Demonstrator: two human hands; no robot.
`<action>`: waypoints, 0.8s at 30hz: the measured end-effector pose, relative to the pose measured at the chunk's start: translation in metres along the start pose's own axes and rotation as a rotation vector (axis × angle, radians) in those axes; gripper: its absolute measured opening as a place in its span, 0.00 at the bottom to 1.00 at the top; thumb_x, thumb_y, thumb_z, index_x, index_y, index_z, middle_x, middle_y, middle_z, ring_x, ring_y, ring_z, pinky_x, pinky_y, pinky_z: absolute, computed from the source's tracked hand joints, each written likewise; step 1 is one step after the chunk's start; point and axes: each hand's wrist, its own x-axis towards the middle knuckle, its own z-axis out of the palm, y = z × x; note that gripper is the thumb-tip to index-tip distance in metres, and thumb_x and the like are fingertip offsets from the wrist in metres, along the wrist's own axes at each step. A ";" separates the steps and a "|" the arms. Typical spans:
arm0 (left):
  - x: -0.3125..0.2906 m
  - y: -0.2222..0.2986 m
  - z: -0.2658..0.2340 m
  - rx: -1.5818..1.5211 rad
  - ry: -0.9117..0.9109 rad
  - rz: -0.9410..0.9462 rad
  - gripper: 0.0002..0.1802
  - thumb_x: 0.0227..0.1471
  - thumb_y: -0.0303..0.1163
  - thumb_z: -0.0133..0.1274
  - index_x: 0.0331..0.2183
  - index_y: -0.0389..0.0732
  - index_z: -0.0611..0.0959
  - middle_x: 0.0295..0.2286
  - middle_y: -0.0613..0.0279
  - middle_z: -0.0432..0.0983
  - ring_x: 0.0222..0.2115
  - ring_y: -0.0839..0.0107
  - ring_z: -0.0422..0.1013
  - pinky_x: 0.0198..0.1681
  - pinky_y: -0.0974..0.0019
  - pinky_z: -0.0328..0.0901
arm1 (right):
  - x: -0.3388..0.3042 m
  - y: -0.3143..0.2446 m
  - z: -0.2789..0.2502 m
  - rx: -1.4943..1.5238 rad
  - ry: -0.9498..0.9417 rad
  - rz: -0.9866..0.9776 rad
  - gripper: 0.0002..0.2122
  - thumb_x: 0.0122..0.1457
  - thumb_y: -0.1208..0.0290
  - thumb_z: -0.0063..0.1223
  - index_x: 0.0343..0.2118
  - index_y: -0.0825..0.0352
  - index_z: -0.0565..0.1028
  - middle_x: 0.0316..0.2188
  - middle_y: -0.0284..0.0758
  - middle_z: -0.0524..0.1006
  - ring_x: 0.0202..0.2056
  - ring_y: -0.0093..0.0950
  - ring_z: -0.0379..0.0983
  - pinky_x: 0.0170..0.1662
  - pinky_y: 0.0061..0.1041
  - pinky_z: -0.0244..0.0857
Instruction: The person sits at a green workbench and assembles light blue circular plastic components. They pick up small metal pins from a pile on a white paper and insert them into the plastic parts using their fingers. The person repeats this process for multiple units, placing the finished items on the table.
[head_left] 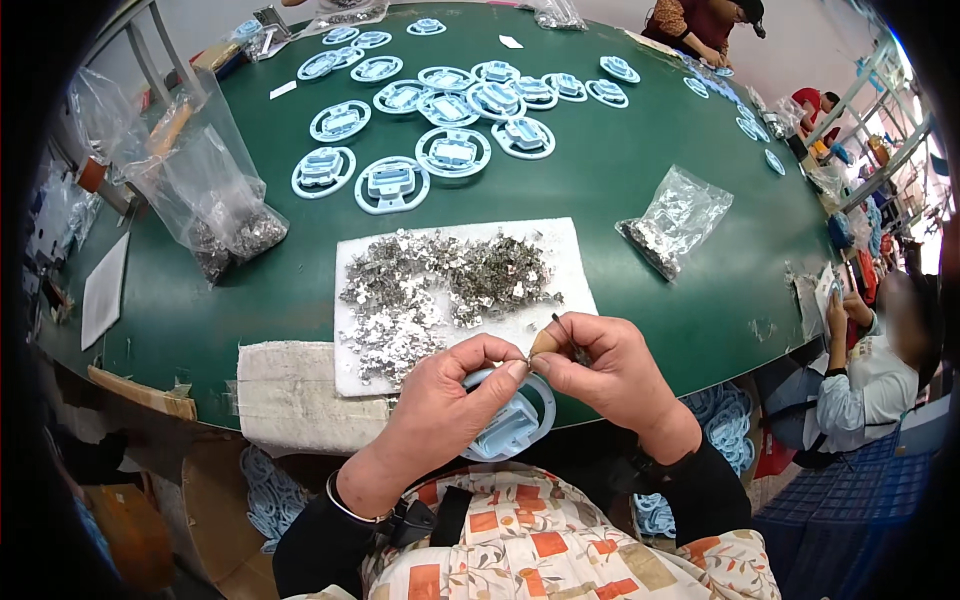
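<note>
Over the near edge of the table, my left hand (440,395) and my right hand (615,375) meet fingertip to fingertip, both closed in a pinch. What lies between the fingertips is too small to make out. From my right hand a thin dark tool (572,338) sticks up between the fingers; its kind is unclear. A tan cover sits on a right fingertip. Below the hands is a light-blue oval plastic part (508,428), partly hidden by them. Just beyond lies a white foam sheet (575,255) heaped with small metal pieces (500,280).
Several similar blue parts (453,152) are spread across the green table (600,165). Clear bags of metal pieces stand left (235,225) and right (665,230). A pale padded block (300,395) lies at the near edge. A person (880,360) sits at the right; others work farther off.
</note>
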 end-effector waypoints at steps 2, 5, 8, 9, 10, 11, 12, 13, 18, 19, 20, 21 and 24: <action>0.001 0.003 0.002 0.030 0.021 0.036 0.12 0.64 0.34 0.55 0.45 0.38 0.82 0.32 0.68 0.81 0.34 0.84 0.73 0.38 0.74 0.69 | -0.001 0.002 0.001 0.074 0.049 0.021 0.04 0.61 0.76 0.61 0.35 0.72 0.80 0.25 0.23 0.76 0.26 0.09 0.64 0.28 0.14 0.60; 0.000 0.005 -0.001 -0.112 0.020 -0.058 0.14 0.66 0.28 0.45 0.49 0.37 0.79 0.36 0.68 0.77 0.34 0.85 0.70 0.39 0.75 0.68 | -0.005 0.007 0.001 0.017 0.119 -0.066 0.04 0.60 0.77 0.62 0.34 0.72 0.80 0.26 0.25 0.77 0.25 0.10 0.66 0.27 0.15 0.61; 0.002 -0.005 -0.002 -0.115 0.065 -0.057 0.15 0.67 0.26 0.42 0.51 0.36 0.78 0.37 0.67 0.76 0.34 0.85 0.70 0.39 0.76 0.67 | -0.011 0.006 0.008 -0.165 0.123 -0.153 0.04 0.59 0.77 0.62 0.34 0.72 0.80 0.26 0.28 0.78 0.24 0.12 0.67 0.26 0.17 0.62; 0.004 -0.010 -0.002 -0.107 0.077 -0.048 0.15 0.67 0.26 0.42 0.51 0.35 0.78 0.37 0.67 0.76 0.34 0.85 0.70 0.39 0.76 0.67 | -0.012 0.010 0.010 -0.248 0.143 -0.214 0.03 0.58 0.78 0.62 0.33 0.72 0.80 0.25 0.31 0.78 0.23 0.14 0.69 0.26 0.18 0.63; 0.005 -0.013 -0.001 -0.100 0.089 -0.038 0.15 0.67 0.26 0.42 0.51 0.35 0.78 0.37 0.67 0.76 0.35 0.85 0.70 0.39 0.76 0.67 | -0.013 0.013 0.012 -0.268 0.150 -0.220 0.03 0.58 0.79 0.63 0.33 0.72 0.80 0.25 0.32 0.78 0.22 0.15 0.69 0.26 0.18 0.63; 0.005 -0.014 -0.002 -0.058 0.091 -0.033 0.15 0.67 0.26 0.41 0.51 0.35 0.77 0.38 0.66 0.77 0.35 0.84 0.71 0.40 0.76 0.68 | -0.013 0.015 0.014 -0.288 0.157 -0.226 0.03 0.57 0.79 0.63 0.33 0.72 0.79 0.25 0.32 0.78 0.22 0.15 0.70 0.26 0.18 0.63; 0.006 -0.015 -0.002 -0.061 0.093 -0.038 0.15 0.67 0.26 0.41 0.51 0.35 0.77 0.38 0.66 0.77 0.35 0.84 0.71 0.40 0.76 0.68 | -0.013 0.018 0.017 -0.306 0.166 -0.231 0.03 0.57 0.79 0.63 0.33 0.72 0.79 0.25 0.32 0.78 0.22 0.16 0.70 0.25 0.19 0.63; 0.006 -0.016 -0.002 -0.065 0.094 -0.043 0.15 0.67 0.26 0.41 0.51 0.35 0.77 0.38 0.66 0.77 0.35 0.84 0.71 0.40 0.76 0.68 | -0.013 0.021 0.018 -0.311 0.168 -0.225 0.03 0.57 0.79 0.63 0.32 0.71 0.79 0.25 0.33 0.78 0.21 0.17 0.70 0.25 0.19 0.64; 0.006 -0.019 -0.001 -0.007 0.142 -0.054 0.15 0.66 0.28 0.42 0.49 0.35 0.80 0.33 0.64 0.79 0.33 0.81 0.72 0.38 0.72 0.68 | -0.009 0.027 0.024 -0.380 0.174 -0.236 0.04 0.56 0.79 0.63 0.32 0.70 0.78 0.25 0.33 0.78 0.21 0.20 0.72 0.25 0.20 0.65; 0.007 -0.020 -0.001 0.000 0.130 -0.059 0.15 0.66 0.27 0.42 0.49 0.34 0.79 0.34 0.65 0.79 0.33 0.83 0.71 0.38 0.73 0.68 | -0.009 0.029 0.024 -0.407 0.175 -0.237 0.04 0.56 0.78 0.63 0.32 0.70 0.78 0.25 0.33 0.78 0.21 0.20 0.72 0.25 0.21 0.66; 0.007 -0.020 -0.001 0.008 0.118 -0.064 0.15 0.67 0.27 0.42 0.50 0.34 0.79 0.35 0.66 0.78 0.34 0.84 0.70 0.38 0.75 0.68 | -0.008 0.031 0.025 -0.417 0.175 -0.254 0.04 0.55 0.78 0.64 0.32 0.70 0.78 0.25 0.34 0.78 0.21 0.20 0.73 0.25 0.21 0.66; 0.007 -0.021 -0.002 0.015 0.107 -0.070 0.15 0.67 0.27 0.41 0.50 0.34 0.78 0.36 0.67 0.77 0.34 0.85 0.70 0.38 0.77 0.68 | -0.007 0.032 0.025 -0.427 0.173 -0.270 0.04 0.55 0.78 0.64 0.32 0.70 0.78 0.25 0.34 0.78 0.22 0.21 0.73 0.25 0.21 0.67; 0.007 -0.027 -0.002 0.015 0.114 -0.068 0.15 0.67 0.27 0.41 0.50 0.34 0.78 0.36 0.67 0.77 0.34 0.85 0.70 0.39 0.76 0.67 | -0.006 0.032 0.024 -0.445 0.165 -0.246 0.05 0.55 0.78 0.64 0.32 0.70 0.79 0.25 0.34 0.79 0.22 0.21 0.74 0.26 0.21 0.68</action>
